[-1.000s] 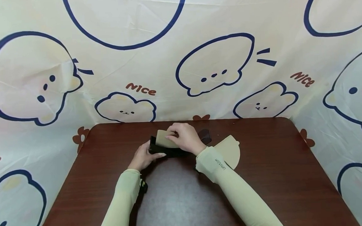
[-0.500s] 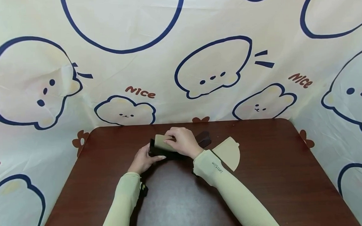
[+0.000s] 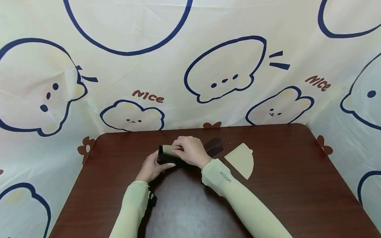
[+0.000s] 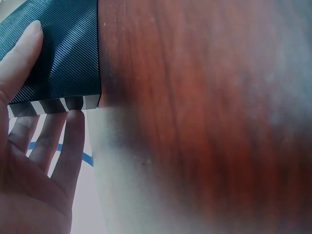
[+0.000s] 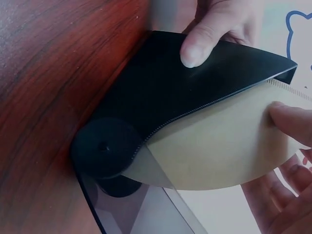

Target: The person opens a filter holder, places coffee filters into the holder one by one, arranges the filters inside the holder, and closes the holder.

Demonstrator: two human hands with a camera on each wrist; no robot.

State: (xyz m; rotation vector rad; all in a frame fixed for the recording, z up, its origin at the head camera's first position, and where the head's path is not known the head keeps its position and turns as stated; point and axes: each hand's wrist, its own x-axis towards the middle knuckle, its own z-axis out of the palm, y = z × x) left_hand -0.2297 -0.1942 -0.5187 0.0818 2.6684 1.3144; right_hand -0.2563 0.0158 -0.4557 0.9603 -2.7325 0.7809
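Note:
A black fan-shaped coffee filter holder (image 3: 171, 160) stands near the table's far edge. My left hand (image 3: 149, 168) grips its left end; in the left wrist view, the thumb lies on its ribbed face and the fingertips touch its narrow side. Beige cone coffee filters (image 5: 209, 146) sit partly inside the holder, their curved part sticking out. My right hand (image 3: 193, 151) pinches them, thumb on the near face and fingers behind. A see-through lid (image 5: 136, 209) swings out from the holder's round hinge (image 5: 105, 146). Whether it is one filter or a stack, I cannot tell.
Another beige coffee filter (image 3: 242, 161) lies flat on the brown table (image 3: 292, 185), to the right of my right hand. A cloth printed with cartoon shapes (image 3: 220, 71) hangs behind and beside the table.
My right hand has pushed the coffee filters lower into the holder, so less of them stands above its edge. The left hand keeps its hold, and the loose filter has not moved.

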